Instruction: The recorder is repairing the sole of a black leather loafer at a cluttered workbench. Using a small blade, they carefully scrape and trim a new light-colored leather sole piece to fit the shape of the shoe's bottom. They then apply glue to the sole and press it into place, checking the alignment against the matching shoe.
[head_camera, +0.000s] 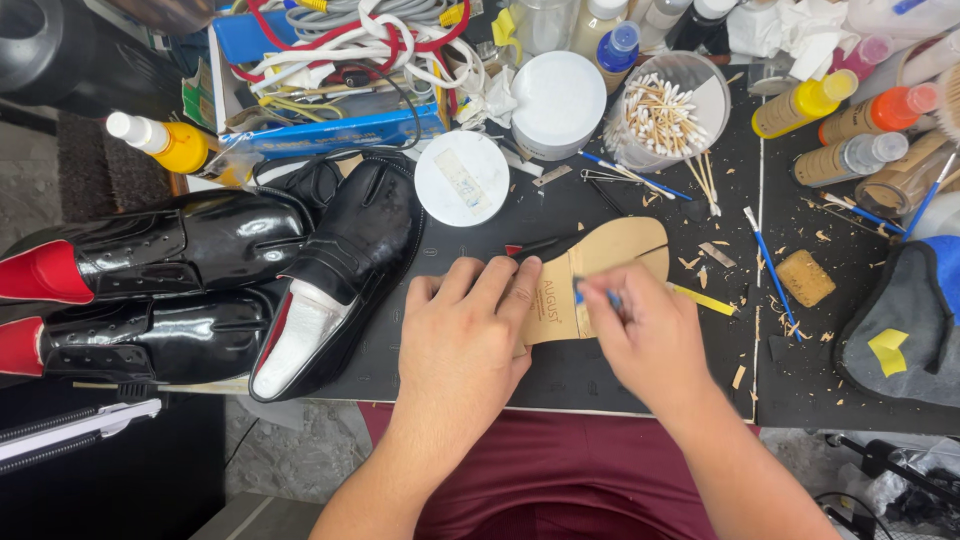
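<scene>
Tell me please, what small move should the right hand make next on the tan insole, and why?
Probably a short stroke of the blue-handled tool along the tan insole. The right hand holds the tool's tip on the insole's middle, and the left hand presses the insole's heel end flat on the black mat, so it seems steady.

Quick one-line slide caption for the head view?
Left hand pins a tan shoe-shaped insole to the black work mat while right hand works it with a blue-handled tool.
</scene>
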